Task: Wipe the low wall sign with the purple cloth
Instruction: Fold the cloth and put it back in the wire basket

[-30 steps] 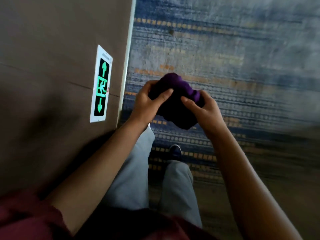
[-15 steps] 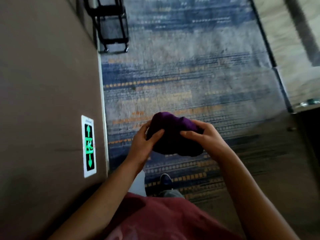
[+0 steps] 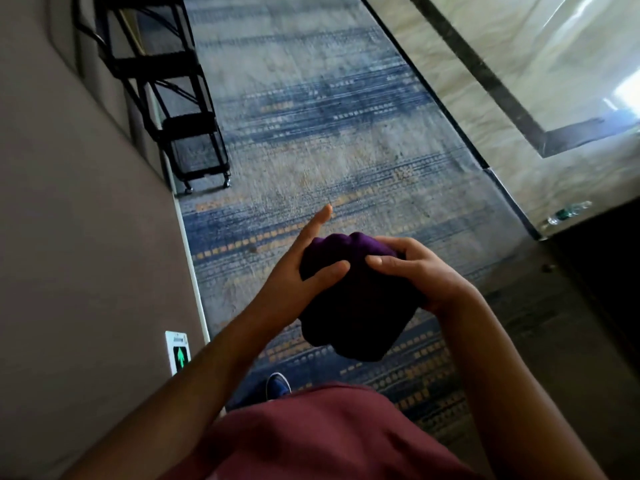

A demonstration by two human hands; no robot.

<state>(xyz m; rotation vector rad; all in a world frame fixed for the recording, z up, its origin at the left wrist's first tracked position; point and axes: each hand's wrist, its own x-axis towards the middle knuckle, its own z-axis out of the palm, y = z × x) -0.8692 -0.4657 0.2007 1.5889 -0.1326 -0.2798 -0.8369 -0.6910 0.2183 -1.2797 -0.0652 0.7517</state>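
While you look up along the hallway, the sign [image 3: 179,353] slides down to the bottom left of your view, and your left arm now hides most of it. A moment ago you could see all of it, with both green arrows. Now only the top arrow shows. I think this means you are turning away from the sign, so no wiping is going on right now.

You hold the purple cloth [image 3: 353,299] in front of your chest, bunched into a ball. It is well apart from the sign. Your right hand [image 3: 422,271] curls around the right side of the cloth and grips it. Your left hand [image 3: 298,271] presses its thumb on the cloth, and one finger sticks out straight. That finger was bent around the cloth before, so your left hand is letting go a bit.

The sign sits low on the brown wall [image 3: 86,254], just above the pale strip where the wall meets the carpet [image 3: 329,150]. The carpet next to the sign is bare, so you have room to bend down there. A black cart [image 3: 166,98] on wheels stands by the wall farther up, well away from the sign. Your blue shoe [image 3: 278,386] is near the wall.
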